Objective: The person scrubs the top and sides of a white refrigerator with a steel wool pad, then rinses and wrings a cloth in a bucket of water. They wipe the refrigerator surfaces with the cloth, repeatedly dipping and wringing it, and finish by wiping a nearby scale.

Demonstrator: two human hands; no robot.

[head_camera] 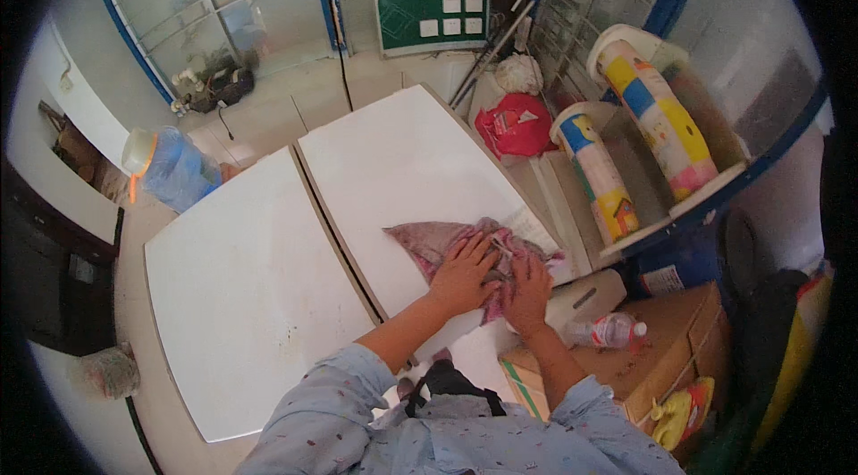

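A damp-looking, grey and pink cloth [429, 244] lies bunched on the right white panel [402, 160], near its right edge. My left hand [466, 276] presses on the middle of the cloth, its fingers pointing away from me. Close beside it, my right hand [529, 291] has its fingers curled over the cloth's right-hand folds. One corner of the cloth spreads flat to the left. The left white panel [248, 274] sits alongside, across a narrow dark gap [335, 234]. Small dark specks mark its near part.
A cardboard box [670, 354] with a clear plastic bottle [610, 331] stands at right. Patterned padded rolls [660, 116] lie beyond it. A red bag [515, 125] and poles [496, 46] are at the back. A blue water jug [177, 167] stands at left.
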